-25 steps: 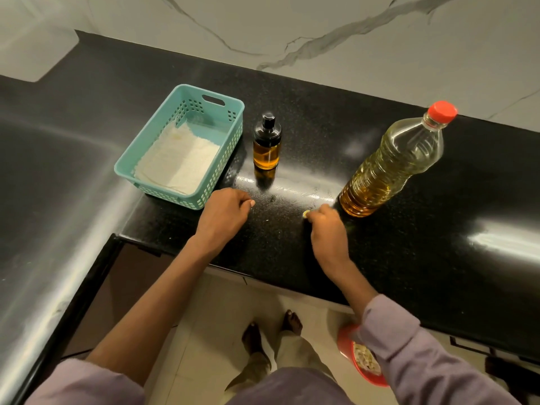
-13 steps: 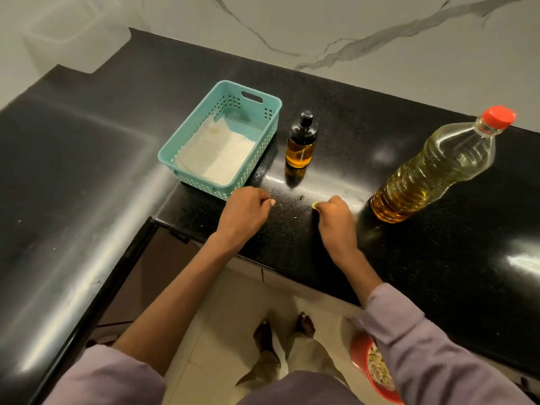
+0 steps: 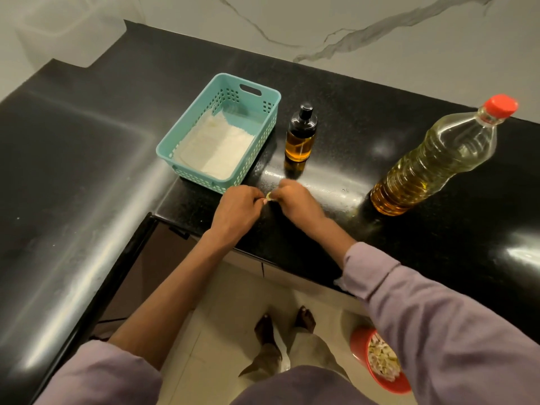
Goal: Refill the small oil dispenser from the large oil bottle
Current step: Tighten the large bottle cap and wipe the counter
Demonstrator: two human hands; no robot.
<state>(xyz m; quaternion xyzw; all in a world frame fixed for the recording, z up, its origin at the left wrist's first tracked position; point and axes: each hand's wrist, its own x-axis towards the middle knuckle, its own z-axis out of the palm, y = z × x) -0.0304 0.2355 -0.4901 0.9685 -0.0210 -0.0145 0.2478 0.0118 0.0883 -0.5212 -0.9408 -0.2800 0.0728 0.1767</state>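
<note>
The small oil dispenser (image 3: 301, 133), amber with a black pump top, stands upright on the black counter. The large oil bottle (image 3: 438, 159) with a red cap stands at the right, partly full of yellow oil. My left hand (image 3: 238, 210) and my right hand (image 3: 295, 201) meet at the counter's front, just below the dispenser, fingers curled. Between their fingertips sits a tiny pale object (image 3: 268, 196); which hand pinches it is hard to tell.
A teal plastic basket (image 3: 263, 127) lined with white paper sits left of the dispenser. The black counter (image 3: 87, 171) wraps round to the left. A red bowl (image 3: 359, 346) of pale pieces stands on the tiled floor at the right.
My two hands have drawn together at the counter's front; the right hand moved left with the small pale object. The view shifted left and closer.
</note>
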